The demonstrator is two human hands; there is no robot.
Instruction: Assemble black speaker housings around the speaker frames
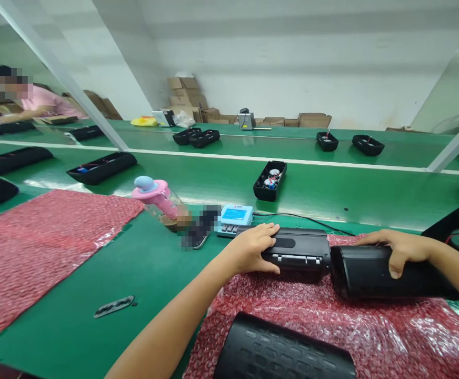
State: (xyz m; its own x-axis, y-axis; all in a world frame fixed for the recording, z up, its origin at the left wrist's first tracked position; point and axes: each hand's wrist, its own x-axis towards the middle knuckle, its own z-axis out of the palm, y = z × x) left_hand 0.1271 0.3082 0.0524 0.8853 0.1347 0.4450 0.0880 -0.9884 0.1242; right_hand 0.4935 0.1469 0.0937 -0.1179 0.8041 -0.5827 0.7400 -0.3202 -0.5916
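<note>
My left hand point(255, 248) grips the left end of a black plastic speaker housing point(302, 245), thumb on its near side and fingers over the top. Small silvery parts show along a slot in its front. Close on its right lies a second black casing point(363, 271), smooth and rounded, held from above by my right hand point(405, 252) with the thumb on its near face. The two pieces meet or nearly touch end to end; I cannot tell if they are joined. Nearest me is a black shell point(285, 350) with a pattern of rounded rectangles, partly cut off by the frame.
Red bubble wrap point(403, 329) lies under the pieces, another sheet point(56, 242) at left. Behind my left hand stand a light-blue meter point(235, 215), a phone point(202, 229) and a pink-lidded bottle point(160, 197). Open speaker shells point(269, 181) sit on the green line. A person point(36, 100) works far left.
</note>
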